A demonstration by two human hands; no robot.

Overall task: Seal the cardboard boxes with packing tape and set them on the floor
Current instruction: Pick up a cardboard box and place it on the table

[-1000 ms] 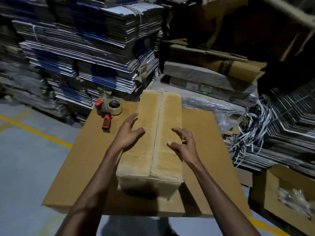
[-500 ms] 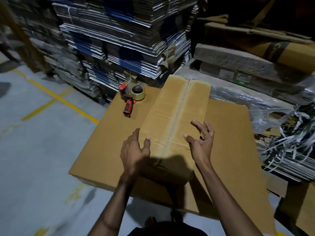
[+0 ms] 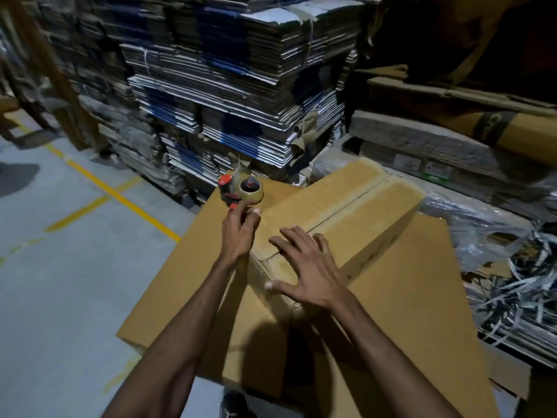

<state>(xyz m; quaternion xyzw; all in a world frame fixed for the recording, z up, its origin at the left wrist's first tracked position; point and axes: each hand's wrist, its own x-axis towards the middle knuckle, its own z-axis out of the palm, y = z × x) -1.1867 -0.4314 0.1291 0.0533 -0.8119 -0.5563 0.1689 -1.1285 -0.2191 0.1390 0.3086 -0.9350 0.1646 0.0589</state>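
A long closed cardboard box lies on a big flat cardboard sheet, its centre seam bare of tape. My right hand rests on the box's near end with fingers spread and straight. At the sheet's far left corner stands a red tape dispenser with a roll of tan tape. My left hand has reached it beside the box, and its fingers curl round the red handle, which is mostly hidden under them.
Tall stacks of flattened cartons rise right behind the sheet. Wrapped bundles and loose white strapping crowd the right side. Grey floor with yellow lines lies to the left.
My left hand left the box's near end and moved forward to the tape dispenser's handle. My right hand came down flat on the box top. The view swung left.
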